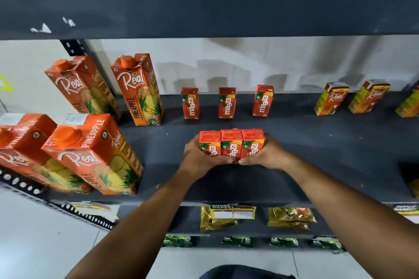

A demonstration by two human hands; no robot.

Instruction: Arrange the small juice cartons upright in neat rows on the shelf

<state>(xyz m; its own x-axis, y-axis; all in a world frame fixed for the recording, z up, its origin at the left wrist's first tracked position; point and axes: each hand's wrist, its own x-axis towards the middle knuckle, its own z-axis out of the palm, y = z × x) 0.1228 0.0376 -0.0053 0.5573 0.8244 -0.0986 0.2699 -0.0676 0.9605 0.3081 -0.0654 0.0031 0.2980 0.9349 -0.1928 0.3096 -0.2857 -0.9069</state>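
Three small red Maaza juice cartons [232, 142] stand upright, pressed side by side in the middle of the dark grey shelf [317, 147]. My left hand [199, 156] clasps the left carton and my right hand [267, 154] clasps the right one, thumbs meeting in front of the middle carton. Behind them, against the back wall, three more small Maaza cartons stand upright and spaced apart: one on the left [190, 103], one in the middle [227, 102], one on the right [263, 100].
Large Real pineapple cartons [138, 88] stand at the left, two at the back and two near the front edge [90, 154]. Small Real cartons [331, 98] stand at the back right. The shelf above [204, 9] overhangs. Snack packets [226, 217] lie on the lower shelf.
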